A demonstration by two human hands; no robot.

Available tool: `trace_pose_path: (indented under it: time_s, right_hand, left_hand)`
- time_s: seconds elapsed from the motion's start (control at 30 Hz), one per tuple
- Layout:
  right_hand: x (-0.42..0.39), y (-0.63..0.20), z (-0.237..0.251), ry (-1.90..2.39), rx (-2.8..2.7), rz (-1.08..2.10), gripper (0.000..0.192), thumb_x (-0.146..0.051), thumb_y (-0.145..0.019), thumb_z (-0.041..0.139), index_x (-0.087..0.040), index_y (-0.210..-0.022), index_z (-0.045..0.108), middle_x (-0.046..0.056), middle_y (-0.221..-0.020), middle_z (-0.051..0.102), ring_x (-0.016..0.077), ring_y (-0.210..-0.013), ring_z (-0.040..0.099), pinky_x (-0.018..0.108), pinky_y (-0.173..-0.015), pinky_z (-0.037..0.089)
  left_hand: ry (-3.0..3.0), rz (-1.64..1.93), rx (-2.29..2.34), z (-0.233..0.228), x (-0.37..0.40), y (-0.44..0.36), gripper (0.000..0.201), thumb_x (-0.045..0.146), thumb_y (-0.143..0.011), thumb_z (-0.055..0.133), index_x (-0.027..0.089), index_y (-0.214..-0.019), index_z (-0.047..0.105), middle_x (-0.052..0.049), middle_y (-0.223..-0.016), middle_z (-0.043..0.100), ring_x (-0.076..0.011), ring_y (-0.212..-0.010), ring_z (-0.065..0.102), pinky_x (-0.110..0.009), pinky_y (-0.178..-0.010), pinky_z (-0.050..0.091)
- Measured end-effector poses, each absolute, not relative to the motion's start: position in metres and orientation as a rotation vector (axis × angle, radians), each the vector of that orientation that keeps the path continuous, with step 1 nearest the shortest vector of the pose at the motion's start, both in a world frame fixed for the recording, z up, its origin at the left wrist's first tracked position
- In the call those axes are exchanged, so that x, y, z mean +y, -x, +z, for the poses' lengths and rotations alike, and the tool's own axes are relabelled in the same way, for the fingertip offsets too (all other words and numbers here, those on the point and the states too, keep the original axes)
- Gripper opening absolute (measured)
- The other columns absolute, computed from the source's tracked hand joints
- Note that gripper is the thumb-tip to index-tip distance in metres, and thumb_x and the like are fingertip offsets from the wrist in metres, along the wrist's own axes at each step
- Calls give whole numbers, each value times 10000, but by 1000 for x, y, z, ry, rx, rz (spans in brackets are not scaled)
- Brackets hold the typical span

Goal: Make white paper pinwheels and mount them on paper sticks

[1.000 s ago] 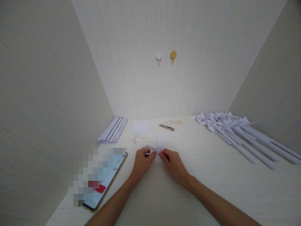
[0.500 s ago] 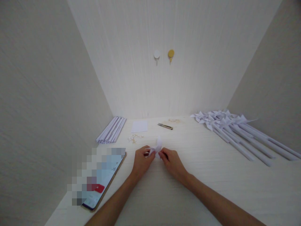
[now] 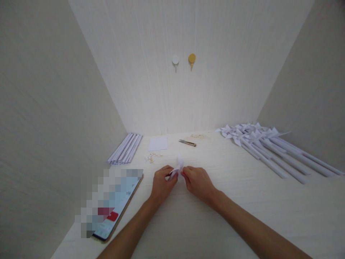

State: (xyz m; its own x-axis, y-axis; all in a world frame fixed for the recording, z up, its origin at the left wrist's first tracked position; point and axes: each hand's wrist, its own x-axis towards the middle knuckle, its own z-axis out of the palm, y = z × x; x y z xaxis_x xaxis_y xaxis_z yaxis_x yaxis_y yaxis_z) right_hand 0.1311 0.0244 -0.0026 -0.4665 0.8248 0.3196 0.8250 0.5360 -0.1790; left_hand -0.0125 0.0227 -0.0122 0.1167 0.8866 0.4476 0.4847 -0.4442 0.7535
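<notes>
Both of my hands meet over the middle of the pale table (image 3: 242,208). My left hand (image 3: 161,184) and my right hand (image 3: 197,181) pinch the same small piece of folded white paper (image 3: 178,166) between their fingertips; its upper flap sticks up between them. A little beyond the hands lie a white paper square (image 3: 158,143), small scissors (image 3: 187,142) and a scatter of thin tan bits (image 3: 151,157).
A phone (image 3: 114,207) lies at the front left with its screen lit. Rolled white paper sticks (image 3: 125,153) are stacked at the back left. Several finished paper pinwheels (image 3: 265,145) lie at the right. Two round hooks (image 3: 183,59) hang on the back wall; side walls close in.
The hands have stayed together on the paper piece, working it with small finger moves; its flap stands more upright. The view has shifted slightly, moving everything up and left.
</notes>
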Motion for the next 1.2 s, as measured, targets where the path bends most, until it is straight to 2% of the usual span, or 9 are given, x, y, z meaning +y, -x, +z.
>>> trace_pose_path:
  time_s: [0.13,0.5,0.6,0.77,0.83,0.93,1.0,1.2]
  right_hand:
    - [25,-131,-1,1363,-2424,3,219,-148,-818,386,-139,-725,584,64,-699,637,141,-596,555,252,-525,270]
    - [24,-126,-11,1343,-2192,261,191,-151,-774,447,-138,-651,593,57,-647,638,125,-560,516,235,-542,286]
    - [26,-121,-13,1357,-2018,414,207,-150,-748,462,-135,-575,574,34,-563,598,109,-508,468,227,-518,281]
    - [29,-116,-9,1440,-1761,847,251,-162,-724,462,-134,-482,524,-9,-432,488,89,-430,415,202,-455,281]
    - [27,-116,-7,1455,-1799,780,248,-171,-729,457,-132,-496,532,1,-448,505,94,-437,426,204,-456,284]
    - [22,-117,-7,1412,-2001,417,202,-161,-743,442,-130,-598,579,46,-563,590,114,-503,473,224,-496,289]
    - [21,-116,-7,1390,-2052,300,197,-155,-753,430,-136,-647,595,57,-602,611,117,-514,481,232,-503,285]
    - [29,-113,-8,1465,-1763,819,282,-180,-741,426,-132,-498,560,-15,-390,461,84,-383,391,206,-422,254]
  left_hand:
    - [-1939,1258,1335,-12,23,12,142,161,-675,485,137,-614,611,-22,-640,587,-116,-609,540,-213,-587,454]
    - [-1832,1197,1396,-11,24,12,145,177,-662,485,138,-602,611,-11,-639,577,-115,-624,540,-199,-570,439]
    - [-1776,1180,1376,-11,25,13,159,197,-666,488,135,-604,620,-13,-637,570,-117,-631,532,-195,-552,433]
    - [-1659,1217,1384,-12,26,12,145,217,-652,507,133,-604,616,-1,-612,554,-112,-614,519,-190,-537,432]
    - [-1634,1233,1381,-12,25,11,142,220,-652,509,134,-597,607,4,-610,548,-111,-612,516,-195,-546,439]
    - [-1632,1261,1385,-12,22,8,150,229,-664,505,137,-587,594,10,-603,537,-112,-615,511,-203,-562,444]
    - [-1632,1288,1401,-11,20,7,153,229,-672,498,138,-593,593,9,-610,545,-112,-621,514,-204,-565,440]
    - [-1774,1311,1487,-8,17,5,131,201,-664,507,152,-620,621,11,-606,588,-108,-594,517,-212,-583,415]
